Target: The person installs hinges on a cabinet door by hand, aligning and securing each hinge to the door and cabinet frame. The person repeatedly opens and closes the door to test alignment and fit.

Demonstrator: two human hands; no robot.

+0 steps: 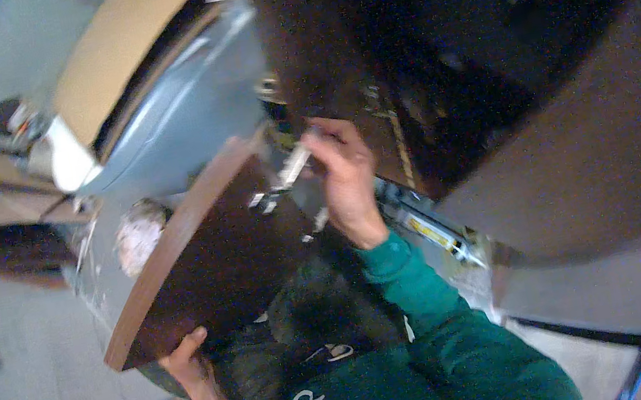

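A dark brown wooden door panel [223, 275] is tilted in front of me. My left hand [185, 354] grips its lower left edge, with the thumb on the face. Near the panel's upper right side, my right hand [350, 182] pinches a silver metal hinge [296, 163] between thumb and fingers. The hinge appears joined to the panel, though blur hides the joint. Below my right hand sits a second small metal fitting [321, 221]. A dark brown cabinet [315, 40] stands beyond my right hand, its inside in deep shadow.
At the upper left, a tan board [129, 41] leans by a grey-blue bin [180, 117]. A pale, mottled round thing [140, 237] lies behind the panel. Under the cabinet is a long item with a yellow label [432, 232]. A brown surface [586, 164] spreads at right.
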